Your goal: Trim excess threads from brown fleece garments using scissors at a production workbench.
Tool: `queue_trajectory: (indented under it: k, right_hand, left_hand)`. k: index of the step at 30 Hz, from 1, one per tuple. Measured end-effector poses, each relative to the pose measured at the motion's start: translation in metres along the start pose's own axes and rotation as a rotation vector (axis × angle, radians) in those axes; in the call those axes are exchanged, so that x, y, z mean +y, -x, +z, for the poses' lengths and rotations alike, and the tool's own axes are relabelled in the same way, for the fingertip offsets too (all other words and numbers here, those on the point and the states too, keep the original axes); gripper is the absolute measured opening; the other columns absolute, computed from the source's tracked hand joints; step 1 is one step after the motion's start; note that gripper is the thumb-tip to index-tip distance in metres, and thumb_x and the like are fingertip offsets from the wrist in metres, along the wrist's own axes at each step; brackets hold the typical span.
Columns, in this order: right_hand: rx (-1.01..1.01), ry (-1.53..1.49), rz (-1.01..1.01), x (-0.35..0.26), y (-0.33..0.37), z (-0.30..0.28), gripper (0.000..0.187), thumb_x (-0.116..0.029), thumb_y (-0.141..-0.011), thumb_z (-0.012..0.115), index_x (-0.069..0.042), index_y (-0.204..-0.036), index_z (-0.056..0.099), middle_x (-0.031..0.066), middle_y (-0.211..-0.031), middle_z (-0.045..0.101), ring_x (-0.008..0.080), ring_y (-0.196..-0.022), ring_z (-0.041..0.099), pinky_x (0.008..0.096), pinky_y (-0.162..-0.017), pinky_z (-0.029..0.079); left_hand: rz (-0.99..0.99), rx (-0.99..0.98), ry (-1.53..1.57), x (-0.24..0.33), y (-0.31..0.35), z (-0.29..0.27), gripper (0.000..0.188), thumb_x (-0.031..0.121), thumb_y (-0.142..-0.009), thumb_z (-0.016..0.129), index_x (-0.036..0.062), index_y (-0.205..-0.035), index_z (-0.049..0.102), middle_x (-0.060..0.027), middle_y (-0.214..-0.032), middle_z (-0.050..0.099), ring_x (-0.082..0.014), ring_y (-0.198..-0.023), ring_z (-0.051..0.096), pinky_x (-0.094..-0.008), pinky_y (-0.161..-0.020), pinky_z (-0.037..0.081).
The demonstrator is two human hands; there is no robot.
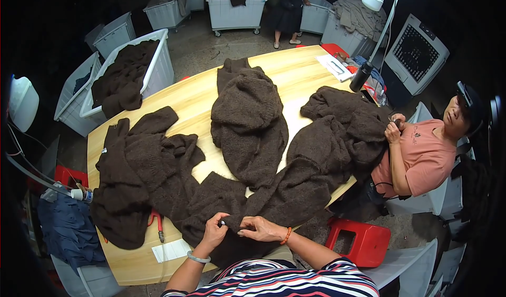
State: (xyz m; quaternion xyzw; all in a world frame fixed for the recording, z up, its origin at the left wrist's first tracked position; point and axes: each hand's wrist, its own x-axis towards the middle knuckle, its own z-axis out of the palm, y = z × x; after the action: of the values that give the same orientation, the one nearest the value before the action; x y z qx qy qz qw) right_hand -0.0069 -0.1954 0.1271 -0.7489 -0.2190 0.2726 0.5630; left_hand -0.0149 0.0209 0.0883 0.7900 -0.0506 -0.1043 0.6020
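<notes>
A wood-grain table point(192, 99) fills the middle of the view, piled with dark brown knits: a right-hand heap point(327, 144) reaching toward a co-worker in a pink T-shirt point(429, 149), a spread left-hand heap point(142, 165), and a rounded bundle point(247, 112) between them. At the near edge lies the brown knit garment point(211, 199) being handled, its cloth running up to the person's lap; where it parts from its neighbours is hard to make out. It looks thick, fuzzy and limp, probably weighty in bulk but soft under the fingers, hardly slippery, with loose stitches that could snag. A doubled fold or firm seam would likely be the safest hold, the bulk left resting on the table. The right hand point(263, 229) is curled, thumb and forefinger nearly closed, seemingly pinching the knit. The left hand point(214, 233) faces it just beside, fingers bent tightly around a small shiny metal piece point(222, 223) against the cloth; its exact kind is too small to make out
</notes>
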Motion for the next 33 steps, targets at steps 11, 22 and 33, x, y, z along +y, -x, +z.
queue_trajectory:
  k: [11,22,33]
  right_hand:
    - [-0.127,-0.351,0.141,-0.01,0.004,-0.006,0.029,-0.027,-0.095,0.058,0.001,-0.093,0.06,0.0004,-0.079,0.06,0.0072,-0.071,0.055,0.0243,-0.066,0.047]
    - [-0.096,-0.452,0.204,-0.011,0.005,-0.005,0.026,-0.026,-0.095,0.06,0.0,-0.095,0.057,0.0013,-0.083,0.06,0.0077,-0.074,0.064,0.0238,-0.064,0.051]
    - [-0.12,-0.554,0.031,-0.001,0.002,-0.008,0.017,-0.013,-0.085,0.063,0.003,-0.083,0.056,0.0053,-0.071,0.064,0.0111,-0.064,0.066,0.0234,-0.056,0.052]
  left_hand:
    - [-0.013,0.003,0.229,0.004,-0.006,0.007,0.017,-0.003,-0.083,0.058,0.0009,-0.099,0.065,-0.0011,-0.088,0.066,-0.0088,-0.084,0.059,-0.0232,-0.078,0.047]
    - [-0.02,0.044,0.293,0.005,-0.014,0.004,0.013,0.0,-0.086,0.061,0.0009,-0.098,0.065,0.0003,-0.089,0.064,-0.0082,-0.084,0.057,-0.0223,-0.078,0.046]
    - [-0.046,0.058,0.365,0.014,-0.019,0.01,0.018,-0.005,-0.081,0.059,0.0002,-0.097,0.063,-0.0009,-0.088,0.062,-0.0092,-0.081,0.057,-0.0222,-0.077,0.047]
